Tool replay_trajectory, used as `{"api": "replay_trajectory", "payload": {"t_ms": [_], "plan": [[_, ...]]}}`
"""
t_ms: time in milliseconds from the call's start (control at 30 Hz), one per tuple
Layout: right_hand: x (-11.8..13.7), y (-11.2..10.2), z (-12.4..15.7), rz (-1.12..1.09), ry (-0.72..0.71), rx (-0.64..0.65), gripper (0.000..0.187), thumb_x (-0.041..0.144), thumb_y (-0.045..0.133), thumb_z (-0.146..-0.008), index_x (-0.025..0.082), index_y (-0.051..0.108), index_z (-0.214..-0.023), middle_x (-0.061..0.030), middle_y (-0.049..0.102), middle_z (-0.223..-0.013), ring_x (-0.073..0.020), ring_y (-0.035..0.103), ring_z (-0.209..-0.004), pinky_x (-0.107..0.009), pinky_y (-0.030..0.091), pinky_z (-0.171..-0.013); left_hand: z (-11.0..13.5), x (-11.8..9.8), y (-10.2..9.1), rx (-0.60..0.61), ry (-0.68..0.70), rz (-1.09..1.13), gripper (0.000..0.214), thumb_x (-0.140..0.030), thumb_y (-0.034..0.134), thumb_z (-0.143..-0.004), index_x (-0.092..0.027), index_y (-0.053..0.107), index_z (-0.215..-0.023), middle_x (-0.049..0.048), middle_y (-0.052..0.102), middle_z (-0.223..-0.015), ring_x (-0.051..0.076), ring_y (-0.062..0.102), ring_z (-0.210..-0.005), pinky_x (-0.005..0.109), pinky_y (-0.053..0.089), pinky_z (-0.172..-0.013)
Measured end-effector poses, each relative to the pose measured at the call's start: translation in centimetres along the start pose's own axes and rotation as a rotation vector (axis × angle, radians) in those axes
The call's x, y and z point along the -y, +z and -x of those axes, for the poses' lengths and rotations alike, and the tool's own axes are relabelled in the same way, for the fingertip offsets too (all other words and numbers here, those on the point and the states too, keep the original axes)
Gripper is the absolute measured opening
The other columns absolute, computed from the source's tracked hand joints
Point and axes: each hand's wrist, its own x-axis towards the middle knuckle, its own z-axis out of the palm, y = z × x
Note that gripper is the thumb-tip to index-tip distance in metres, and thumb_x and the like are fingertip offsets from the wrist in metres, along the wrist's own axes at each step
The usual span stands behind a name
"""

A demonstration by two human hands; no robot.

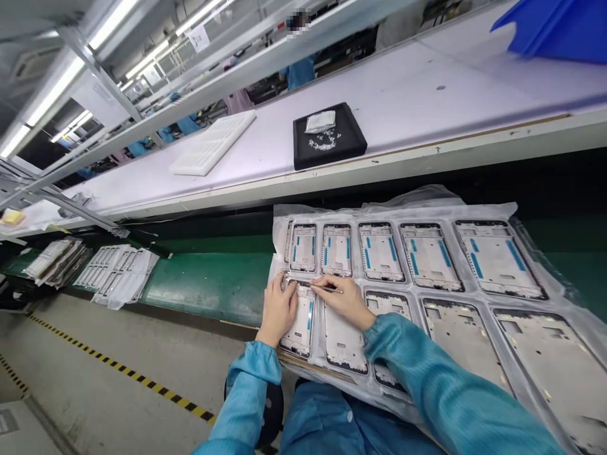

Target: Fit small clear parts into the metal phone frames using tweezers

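Note:
My right hand (345, 302) pinches a pair of dark, slim tweezers (328, 288), with the tip pointing left. Their tip reaches the top end of a phone frame (300, 325) in the near row's leftmost pocket; this frame bears a blue strip on its right side. Over the upper left corner of that frame, my left hand (279, 311) has its thumb and fingers drawn together beside the tweezers' tip. What they hold, if anything, is too small to make out. Both hands are above a translucent plastic tray (412, 292) holding two rows of phone frames.
Far-row frames (382, 251) carry blue strips. Behind, a white shelf holds a black tray (353, 129) with small white pieces, a white slotted tray (215, 142) and a blue bin (564, 31). More trays (116, 272) lie left on the green bench (208, 284).

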Motion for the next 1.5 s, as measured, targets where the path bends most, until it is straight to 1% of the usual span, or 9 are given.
{"api": "replay_trajectory", "payload": {"t_ms": [133,233,333,500,733,967,1233,1367,1500], "plan": [[-0.3,0.2,-0.2,0.021,-0.032,0.029,0.021,0.036,0.065,-0.081,0.023,0.067,-0.066,-0.0079,0.081,-0.083,-0.0308,0.076,-0.085,-0.043,0.058,-0.078,-0.1,-0.5,-0.1,0.02,0.001,-0.083,0.036,-0.018,0.05,-0.096,-0.021,0.063,-0.129,0.018,0.052,-0.144,0.034,0.057,-0.121,0.05,0.054,-0.093],[-0.4,0.2,-0.4,0.01,-0.047,0.056,0.02,0.036,0.063,-0.082,0.023,0.068,-0.067,-0.0078,0.081,-0.084,-0.0319,0.076,-0.087,-0.044,0.058,-0.078,-0.1,-0.7,-0.1,0.034,-0.001,-0.138,0.037,-0.016,0.048,-0.096,-0.019,0.062,-0.131,0.0206,0.052,-0.144,0.035,0.058,-0.121,0.05,0.055,-0.092],[-0.3,0.2,-0.5,0.009,-0.065,0.047,0.019,0.035,0.061,-0.081,0.022,0.069,-0.069,-0.0078,0.081,-0.083,-0.032,0.076,-0.084,-0.044,0.058,-0.077,-0.1,-0.7,0.0,0.053,0.01,-0.184,0.04,-0.012,0.046,-0.095,-0.017,0.061,-0.132,0.0228,0.051,-0.145,0.036,0.059,-0.121,0.05,0.055,-0.092],[-0.5,0.3,-0.5,0.013,-0.115,0.019,0.02,0.035,0.061,-0.081,0.022,0.069,-0.068,-0.0075,0.08,-0.079,-0.0295,0.076,-0.077,-0.04,0.057,-0.072,0.2,-0.6,0.3,0.054,-0.01,-0.204,0.047,-0.007,0.046,-0.091,-0.018,0.059,-0.135,0.0213,0.051,-0.147,0.036,0.058,-0.123,0.05,0.054,-0.094],[-1.0,0.7,-0.4,0.023,-0.097,-0.001,0.019,0.034,0.06,-0.082,0.023,0.07,-0.07,-0.0064,0.079,-0.078,-0.0281,0.075,-0.077,-0.037,0.055,-0.071,0.5,-0.3,0.5,0.019,0.006,-0.209,0.042,-0.019,0.041,-0.1,-0.02,0.056,-0.138,0.018,0.049,-0.15,0.033,0.058,-0.122,0.048,0.054,-0.095],[-0.7,0.8,-0.3,0.037,-0.185,0.003,0.017,0.024,0.063,-0.083,0.022,0.071,-0.069,-0.0038,0.077,-0.072,-0.0236,0.073,-0.068,-0.032,0.055,-0.065,0.4,0.1,0.6,0.009,0.033,-0.209,0.038,-0.024,0.045,-0.1,-0.019,0.058,-0.136,0.0201,0.05,-0.146,0.033,0.059,-0.118,0.048,0.054,-0.092],[-1.8,0.9,0.2,0.045,-0.13,0.004,0.013,0.018,0.066,-0.084,0.022,0.073,-0.073,-0.004,0.079,-0.081,-0.0248,0.076,-0.079,-0.036,0.058,-0.076,0.9,0.3,0.9,0.016,0.023,-0.13,0.038,-0.027,0.042,-0.102,-0.019,0.055,-0.137,0.0193,0.045,-0.15,0.034,0.052,-0.127,0.051,0.05,-0.098],[-1.9,0.9,0.5,0.04,-0.171,0.02,0.012,0.018,0.067,-0.085,0.022,0.073,-0.076,-0.0046,0.08,-0.085,-0.0245,0.076,-0.082,-0.036,0.059,-0.077,1.2,0.2,0.8,0.001,0.019,-0.098,0.038,-0.027,0.042,-0.102,-0.021,0.055,-0.137,0.0185,0.043,-0.151,0.033,0.052,-0.126,0.051,0.049,-0.099],[-1.6,0.8,0.5,0.066,-0.235,0.021,0.012,0.018,0.067,-0.086,0.022,0.073,-0.078,-0.0046,0.08,-0.083,-0.0237,0.076,-0.078,-0.034,0.06,-0.073,1.2,0.2,0.9,-0.006,0.028,-0.064,0.038,-0.025,0.044,-0.1,-0.02,0.056,-0.136,0.019,0.045,-0.15,0.032,0.053,-0.126,0.05,0.05,-0.099]]}}
